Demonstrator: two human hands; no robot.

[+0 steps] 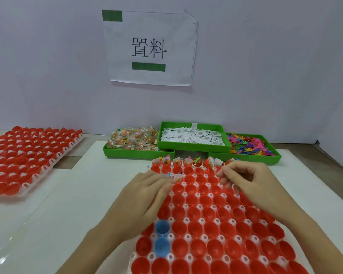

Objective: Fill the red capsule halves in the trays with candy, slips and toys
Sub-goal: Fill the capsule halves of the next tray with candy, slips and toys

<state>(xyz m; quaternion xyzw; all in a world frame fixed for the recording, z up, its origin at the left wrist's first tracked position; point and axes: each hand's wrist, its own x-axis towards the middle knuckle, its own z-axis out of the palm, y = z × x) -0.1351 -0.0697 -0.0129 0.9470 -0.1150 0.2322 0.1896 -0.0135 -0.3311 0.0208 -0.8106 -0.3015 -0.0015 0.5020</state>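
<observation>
On the white table (67, 194), both hands hover over the capsule tray (206, 224), grips unclear.

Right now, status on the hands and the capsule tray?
Left hand pinching filler items over second row. Right hand curled, contents unclear. White plastic tray of red capsule halves: far row filled, rest mostly empty. Two blue halves among them.

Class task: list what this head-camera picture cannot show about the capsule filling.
- Near white plastic tray of red capsule halves: bottom rows cut off by the frame edge.
- Cells under both hands, left and right: hidden.
- Print on the white paper slips: too small.
</observation>
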